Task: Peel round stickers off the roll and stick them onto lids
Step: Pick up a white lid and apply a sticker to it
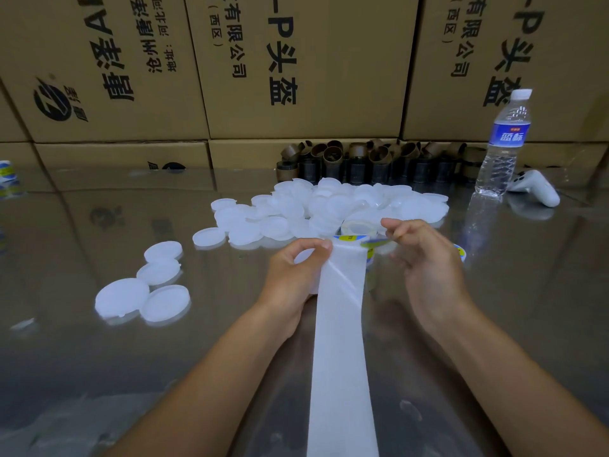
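Observation:
My left hand (293,275) pinches the top edge of a white backing strip (342,341) that runs down toward me, and a white lid (304,257) sits in the same hand. My right hand (425,258) pinches the edge of a round sticker (372,242) with yellow and blue print, where it lifts off the strip. Just behind the strip stands the sticker roll (359,227). A heap of white lids (329,209) lies beyond it. Several separate lids (145,291) lie to the left.
The shiny metal table (99,357) is backed by stacked cardboard boxes (296,77). Brown cardboard roll cores (362,159) line the back. A water bottle (502,143) and a white controller (537,189) stand at the right. Another sticker roll (8,179) sits at the far left.

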Demonstrator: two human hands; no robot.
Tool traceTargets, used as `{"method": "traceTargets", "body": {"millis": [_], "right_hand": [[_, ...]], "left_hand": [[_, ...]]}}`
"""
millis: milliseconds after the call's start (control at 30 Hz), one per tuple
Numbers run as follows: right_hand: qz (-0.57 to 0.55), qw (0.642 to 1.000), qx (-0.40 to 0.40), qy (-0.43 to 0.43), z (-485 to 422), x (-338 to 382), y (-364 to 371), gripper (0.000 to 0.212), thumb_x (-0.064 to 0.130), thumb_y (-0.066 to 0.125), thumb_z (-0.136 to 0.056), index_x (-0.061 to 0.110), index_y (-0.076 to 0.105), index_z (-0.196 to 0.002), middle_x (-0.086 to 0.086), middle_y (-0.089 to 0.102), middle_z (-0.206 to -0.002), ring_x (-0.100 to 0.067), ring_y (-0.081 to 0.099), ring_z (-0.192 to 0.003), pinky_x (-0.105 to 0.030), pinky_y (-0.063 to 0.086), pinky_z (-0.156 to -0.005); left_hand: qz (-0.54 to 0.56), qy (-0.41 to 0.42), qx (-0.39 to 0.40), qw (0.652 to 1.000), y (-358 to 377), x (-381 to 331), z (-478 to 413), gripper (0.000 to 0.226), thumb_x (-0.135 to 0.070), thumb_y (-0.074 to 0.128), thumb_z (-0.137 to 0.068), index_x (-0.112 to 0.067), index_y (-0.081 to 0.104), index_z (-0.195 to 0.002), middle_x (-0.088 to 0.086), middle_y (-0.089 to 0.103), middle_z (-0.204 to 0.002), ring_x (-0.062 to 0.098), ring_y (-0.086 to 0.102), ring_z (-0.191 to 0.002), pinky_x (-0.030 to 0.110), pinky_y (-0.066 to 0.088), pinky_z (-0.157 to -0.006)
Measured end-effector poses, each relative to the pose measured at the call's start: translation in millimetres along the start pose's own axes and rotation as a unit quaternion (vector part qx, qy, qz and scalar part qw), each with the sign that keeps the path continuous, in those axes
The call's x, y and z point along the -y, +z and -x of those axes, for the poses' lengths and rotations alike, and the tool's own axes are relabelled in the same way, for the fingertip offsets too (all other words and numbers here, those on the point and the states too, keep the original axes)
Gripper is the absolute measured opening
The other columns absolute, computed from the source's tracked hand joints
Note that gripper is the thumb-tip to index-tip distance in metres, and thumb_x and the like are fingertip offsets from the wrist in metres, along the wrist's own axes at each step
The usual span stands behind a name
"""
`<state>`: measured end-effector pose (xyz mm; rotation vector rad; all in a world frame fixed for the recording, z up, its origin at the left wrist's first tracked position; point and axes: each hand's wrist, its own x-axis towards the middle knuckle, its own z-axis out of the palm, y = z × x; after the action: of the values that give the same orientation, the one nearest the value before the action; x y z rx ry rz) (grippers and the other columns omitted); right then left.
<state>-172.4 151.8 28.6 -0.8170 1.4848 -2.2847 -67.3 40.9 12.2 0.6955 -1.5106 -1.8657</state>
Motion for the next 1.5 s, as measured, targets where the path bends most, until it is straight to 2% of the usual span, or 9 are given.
{"method": "traceTargets", "body": {"millis": [167,267,333,533,833,1000,1133,1300,1500], "right_hand": [[-0.017,1.000,-0.009,-0.002,1,3,0,0.041,0.002,0.053,-0.085,0.039,0.071,-0.078,0.012,0.069,-0.088,-0.010,0.061,-0.093,-0.026,0.040,-0.077],[0.010,1.000,-0.013,-0.024,1,4,1,0.041,-0.002,0.057,-0.086,0.038,0.067,-0.093,0.011,0.070,-0.089,-0.004,0.062,-0.086,-0.022,0.043,-0.076],[0.017,0.999,-0.014,-0.041,2,6,2,0.042,-0.004,0.057,-0.086,0.036,0.065,-0.099,0.013,0.070,-0.083,0.000,0.062,-0.080,-0.014,0.045,-0.069],[0.034,0.995,0.018,-0.097,6,12,7,0.043,-0.007,0.052,-0.089,0.034,0.063,-0.098,0.007,0.069,-0.085,-0.004,0.064,-0.080,-0.016,0.049,-0.072],[0.105,0.982,0.100,-0.122,14,13,11,0.044,-0.011,0.048,-0.089,0.028,0.066,-0.093,0.009,0.065,-0.084,0.000,0.062,-0.071,-0.013,0.048,-0.061],[0.197,0.960,0.151,-0.127,19,7,15,0.048,-0.012,0.046,-0.089,0.030,0.069,-0.087,-0.001,0.060,-0.097,-0.005,0.057,-0.076,-0.029,0.053,-0.074],[0.250,0.940,0.179,-0.145,21,5,14,0.046,-0.013,0.045,-0.088,0.025,0.072,-0.092,-0.004,0.058,-0.097,-0.003,0.055,-0.082,-0.015,0.045,-0.075],[0.259,0.936,0.189,-0.145,19,0,14,0.056,-0.014,0.046,-0.087,0.037,0.069,-0.087,-0.002,0.054,-0.092,-0.004,0.055,-0.085,-0.014,0.045,-0.074],[0.255,0.937,0.193,-0.140,19,-3,13,0.054,-0.014,0.045,-0.087,0.034,0.069,-0.086,0.005,0.054,-0.094,0.001,0.055,-0.088,-0.008,0.042,-0.075]], "left_hand": [[0.030,0.019,-0.056,0.998,0,-3,-2,0.005,-0.026,0.069,-0.086,-0.022,0.068,-0.083,0.008,0.071,-0.104,0.029,0.064,-0.104,0.047,0.048,-0.098],[0.091,0.046,-0.065,0.993,-3,-7,-6,0.008,-0.020,0.059,-0.093,-0.020,0.066,-0.089,0.002,0.071,-0.092,0.022,0.068,-0.088,0.036,0.054,-0.086],[0.155,0.047,-0.029,0.986,-4,-11,-7,0.012,-0.017,0.054,-0.095,-0.016,0.065,-0.091,0.003,0.072,-0.090,0.021,0.069,-0.083,0.030,0.056,-0.074],[0.362,-0.049,0.181,0.913,-8,-19,-1,0.037,-0.033,0.058,-0.078,-0.006,0.063,-0.102,0.018,0.071,-0.102,0.036,0.070,-0.089,0.046,0.057,-0.079],[0.146,-0.071,0.234,0.959,-1,-9,1,0.059,-0.052,0.042,-0.083,-0.009,0.057,-0.122,0.015,0.067,-0.113,0.032,0.068,-0.096,0.042,0.056,-0.082],[0.091,-0.058,0.232,0.967,0,-7,1,0.064,-0.054,0.026,-0.095,-0.008,0.052,-0.132,0.016,0.059,-0.131,0.033,0.059,-0.118,0.056,0.044,-0.100],[0.080,-0.050,0.242,0.966,0,-4,1,0.067,-0.056,0.019,-0.096,-0.010,0.058,-0.123,0.014,0.061,-0.128,0.028,0.061,-0.115,0.050,0.049,-0.097],[0.109,-0.055,0.255,0.959,1,-5,1,0.068,-0.058,0.019,-0.095,-0.008,0.060,-0.117,0.017,0.064,-0.120,0.028,0.065,-0.108,0.042,0.056,-0.085],[0.118,-0.059,0.267,0.955,1,-4,1,0.072,-0.057,0.019,-0.095,-0.003,0.055,-0.125,0.017,0.062,-0.118,0.028,0.064,-0.108,0.041,0.055,-0.085]]}}
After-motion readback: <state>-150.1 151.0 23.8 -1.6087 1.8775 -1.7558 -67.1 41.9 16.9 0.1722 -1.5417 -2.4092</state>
